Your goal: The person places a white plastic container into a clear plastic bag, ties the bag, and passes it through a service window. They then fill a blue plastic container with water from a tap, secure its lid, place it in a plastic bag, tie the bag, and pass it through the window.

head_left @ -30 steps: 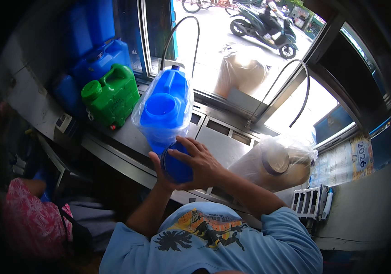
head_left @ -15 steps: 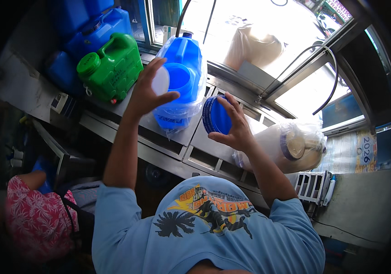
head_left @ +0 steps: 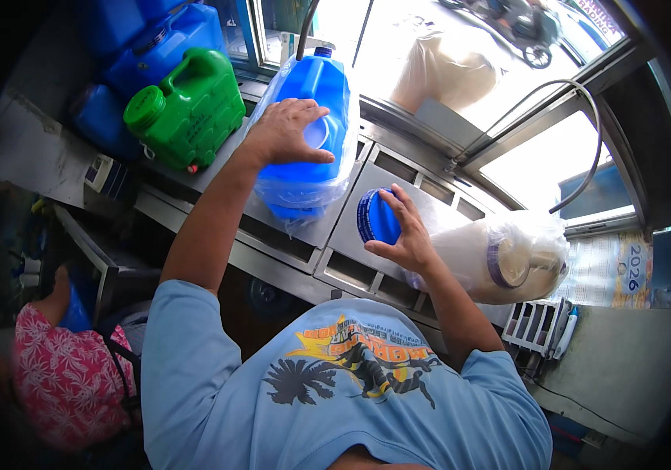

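A blue plastic jug (head_left: 316,86) in a clear plastic bag (head_left: 321,192) stands on the metal counter, its wide mouth facing me. My left hand (head_left: 284,131) covers that mouth, thumb and fingers around a pale white disc (head_left: 317,135) at the opening. Most of the disc and the mouth's rim is hidden beneath the hand. To the right, my right hand (head_left: 407,239) grips a round blue screw lid (head_left: 381,218) with a ridged edge. Its thumb is at the near side and its fingers at the far side, and the lid's hollow inside shows.
A green jug (head_left: 187,110) and several blue jugs (head_left: 179,39) stand at the left. A bagged whitish container (head_left: 480,258) lies right of the lid. Window frames border the metal counter (head_left: 351,223) behind. Another person's pink patterned clothing (head_left: 69,376) shows at lower left.
My left hand has moved right with the white disc, from beside the jug's mouth to over it. The right hand stays at the blue lid. The view has shifted slightly.
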`<action>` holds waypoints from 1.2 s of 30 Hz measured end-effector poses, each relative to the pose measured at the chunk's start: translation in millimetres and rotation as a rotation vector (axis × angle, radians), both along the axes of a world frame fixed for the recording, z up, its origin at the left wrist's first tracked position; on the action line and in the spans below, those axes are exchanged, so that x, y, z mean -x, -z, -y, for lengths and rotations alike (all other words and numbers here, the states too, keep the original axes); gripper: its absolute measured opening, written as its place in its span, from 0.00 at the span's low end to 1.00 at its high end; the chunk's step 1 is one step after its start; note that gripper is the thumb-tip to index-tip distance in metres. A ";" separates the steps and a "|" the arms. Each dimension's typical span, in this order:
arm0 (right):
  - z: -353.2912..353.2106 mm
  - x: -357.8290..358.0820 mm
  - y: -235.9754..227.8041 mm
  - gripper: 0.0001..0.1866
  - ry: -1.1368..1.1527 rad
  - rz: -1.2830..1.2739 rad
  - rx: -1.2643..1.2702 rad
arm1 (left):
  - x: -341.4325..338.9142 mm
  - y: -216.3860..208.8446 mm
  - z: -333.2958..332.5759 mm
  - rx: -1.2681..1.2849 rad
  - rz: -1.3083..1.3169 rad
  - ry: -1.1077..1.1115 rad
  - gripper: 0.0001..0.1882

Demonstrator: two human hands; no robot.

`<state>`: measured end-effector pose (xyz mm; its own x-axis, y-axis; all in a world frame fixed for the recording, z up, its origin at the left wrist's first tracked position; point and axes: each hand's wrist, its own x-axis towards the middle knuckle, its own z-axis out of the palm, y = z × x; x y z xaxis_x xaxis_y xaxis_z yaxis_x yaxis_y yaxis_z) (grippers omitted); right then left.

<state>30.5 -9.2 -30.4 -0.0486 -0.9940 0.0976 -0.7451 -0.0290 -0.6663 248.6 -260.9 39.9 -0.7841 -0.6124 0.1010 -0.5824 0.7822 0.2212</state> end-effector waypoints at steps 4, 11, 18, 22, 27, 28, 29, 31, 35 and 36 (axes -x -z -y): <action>18.9 -2.2 2.1 0.56 -0.024 0.009 0.016 | 2.3 1.8 -2.4 0.011 0.003 -0.034 0.48; 46.7 -3.4 0.6 0.56 -0.033 0.065 0.114 | 7.3 4.0 -7.0 0.070 0.011 -0.063 0.44; 49.6 -2.9 6.9 0.57 0.028 0.192 0.108 | 6.9 12.6 -0.9 0.109 -0.022 -0.035 0.45; 69.8 0.6 -7.4 0.56 0.028 0.289 0.192 | 4.1 15.2 7.9 -0.002 -0.112 -0.012 0.44; 109.8 0.9 -38.5 0.56 0.020 0.512 0.181 | 7.0 15.2 -1.0 0.124 -0.019 -0.070 0.43; 114.8 0.6 -45.3 0.56 0.020 0.508 0.162 | 6.2 14.0 -0.2 0.067 -0.080 -0.059 0.41; 120.3 -0.1 -52.4 0.57 0.016 0.504 0.145 | 4.8 12.2 3.1 0.006 -0.115 -0.046 0.40; 129.9 -6.1 -65.3 0.57 -0.002 0.468 0.139 | -3.8 9.7 13.2 -0.467 -0.532 -0.003 0.40; 153.1 -31.3 -86.6 0.56 -0.098 0.192 0.143 | -38.5 22.2 25.1 -1.057 -1.222 -0.055 0.58; 160.4 -41.5 -89.0 0.55 -0.118 0.058 0.153 | -45.2 29.9 22.7 -1.146 -1.300 -0.167 0.59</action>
<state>71.9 -169.6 58.5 0.0577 -0.9668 0.2489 -0.6911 -0.2185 -0.6889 293.8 -283.7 10.0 -0.4765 -0.8775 0.0549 0.3585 -0.1369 0.9234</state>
